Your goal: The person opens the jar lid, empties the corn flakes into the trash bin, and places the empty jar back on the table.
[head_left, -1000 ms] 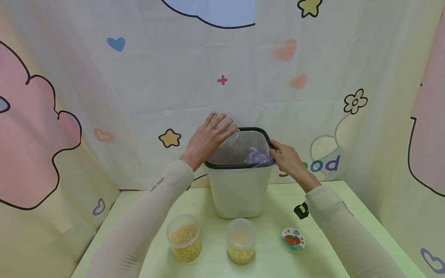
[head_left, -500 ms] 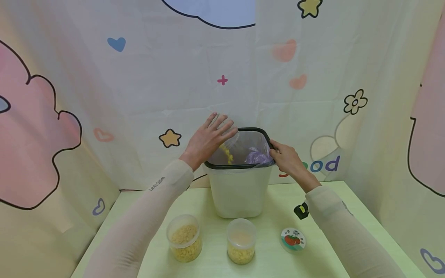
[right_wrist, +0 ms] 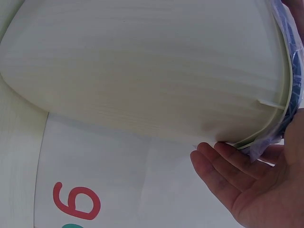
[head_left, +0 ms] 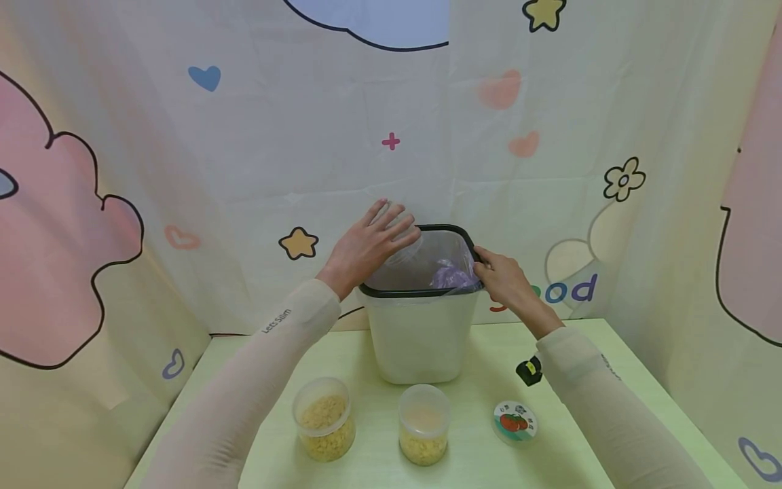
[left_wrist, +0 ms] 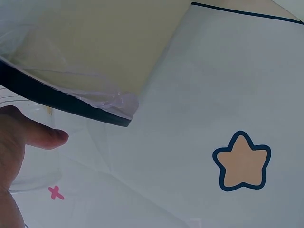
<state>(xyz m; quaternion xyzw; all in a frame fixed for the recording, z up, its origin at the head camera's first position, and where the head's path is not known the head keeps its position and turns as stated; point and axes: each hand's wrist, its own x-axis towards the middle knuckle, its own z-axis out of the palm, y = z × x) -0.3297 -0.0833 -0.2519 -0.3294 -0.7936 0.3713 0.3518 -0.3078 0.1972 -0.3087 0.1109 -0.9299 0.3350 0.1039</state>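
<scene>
My left hand [head_left: 370, 239] is over the left side of a white trash bin [head_left: 421, 339], gripping a clear plastic jar [left_wrist: 35, 166] tipped into the bin's mouth. In the head view most of the jar is hidden behind the hand. At the bin's right side my right hand [head_left: 504, 275] grips the black rim [head_left: 421, 293]. Its fingers [right_wrist: 221, 173] lie against the outside wall in the right wrist view. A clear liner covers the rim, and a crumpled purple plastic bag [head_left: 452, 275] lies inside.
In front of the bin stand two clear tubs of yellow crumbly food: an uncovered left tub [head_left: 325, 421] and a middle tub [head_left: 424, 424]. To the right sit a round lid with a tomato picture [head_left: 515, 422] and a small black object [head_left: 529, 371]. A printed curtain [head_left: 391, 102] hangs behind.
Half a second ago yellow pieces were falling from the jar into the bin; now none are seen falling. The left hand has shifted very slightly right. My right hand holds its place.
</scene>
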